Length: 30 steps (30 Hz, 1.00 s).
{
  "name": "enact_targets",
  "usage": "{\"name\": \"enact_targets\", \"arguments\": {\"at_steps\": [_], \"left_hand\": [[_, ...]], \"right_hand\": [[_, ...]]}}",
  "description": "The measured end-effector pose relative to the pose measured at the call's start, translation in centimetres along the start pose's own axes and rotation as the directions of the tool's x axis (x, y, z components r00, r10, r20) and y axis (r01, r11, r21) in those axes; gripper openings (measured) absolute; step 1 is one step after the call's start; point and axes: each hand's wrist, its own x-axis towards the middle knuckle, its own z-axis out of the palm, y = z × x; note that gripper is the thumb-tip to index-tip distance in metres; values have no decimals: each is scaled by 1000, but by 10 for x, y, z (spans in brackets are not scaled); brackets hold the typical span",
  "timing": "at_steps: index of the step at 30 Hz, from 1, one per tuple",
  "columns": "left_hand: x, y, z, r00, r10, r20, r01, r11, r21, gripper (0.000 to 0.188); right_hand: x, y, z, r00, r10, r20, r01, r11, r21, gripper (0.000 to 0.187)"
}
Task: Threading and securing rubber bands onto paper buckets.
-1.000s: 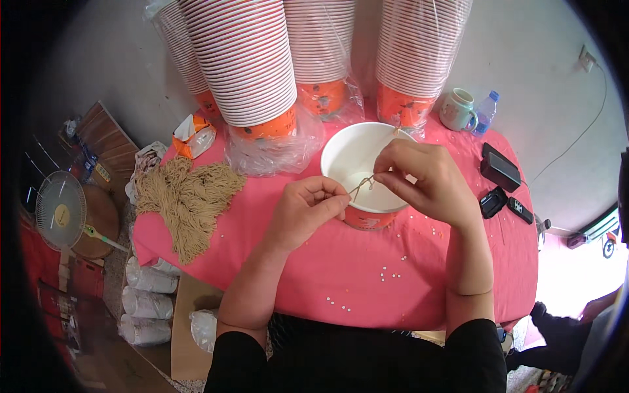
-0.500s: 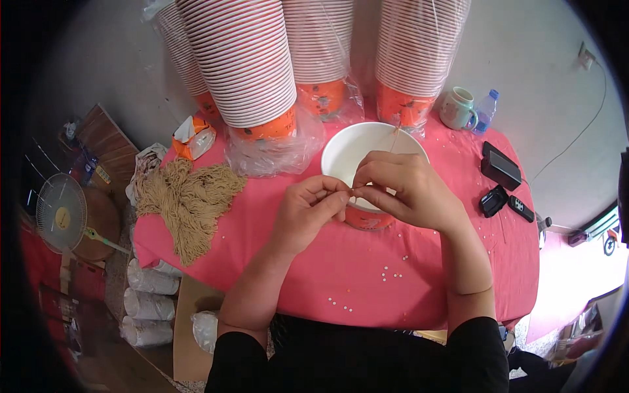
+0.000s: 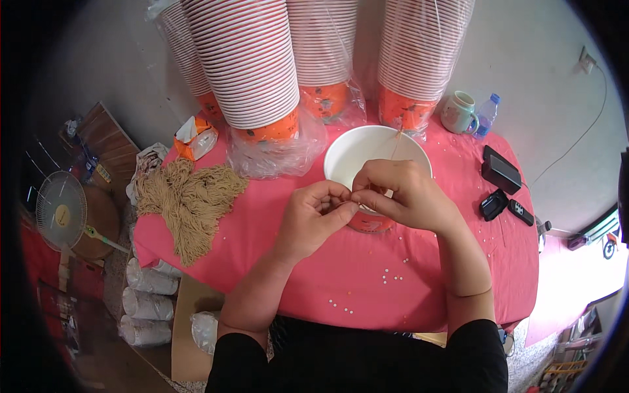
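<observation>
My left hand (image 3: 309,221) and my right hand (image 3: 407,198) meet fingertip to fingertip above the near rim of a white paper bucket (image 3: 339,157) with an orange-red outside. Both are closed in a pinch. Whatever lies between the fingertips is too small to make out. A thin tan strand (image 3: 396,141) shows at the bucket's far rim, behind my right hand; its lower end is hidden. Several small white beads or discs (image 3: 386,276) lie scattered on the pink cloth nearer to me.
Tall stacks of paper buckets (image 3: 246,65) in plastic stand at the back. A bundle of tan yarn (image 3: 193,209) lies left, near an orange packet (image 3: 195,137). At right are a mug (image 3: 457,111), a water bottle (image 3: 486,116), a black box (image 3: 501,171) and a small open case (image 3: 493,204).
My fingertips have shifted slightly down and to the right, still together. The whole view has moved a little. The other things lie as before.
</observation>
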Motion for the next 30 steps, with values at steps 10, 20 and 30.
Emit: {"name": "enact_targets", "arguments": {"at_steps": [10, 20, 30], "left_hand": [[0, 0, 6, 975, 223, -20, -218, 966, 140, 8], [0, -3, 6, 940, 336, -50, -325, 933, 156, 10], [0, 0, -3, 995, 92, -33, -96, 978, -186, 6]], "right_hand": [[-1, 5, 4, 997, 73, 35, -74, 997, 17, 14], [0, -2, -3, 929, 281, 240, -344, 895, 284, 26], [1, -8, 6, 983, 186, 11, -186, 975, 124, 16]]}}
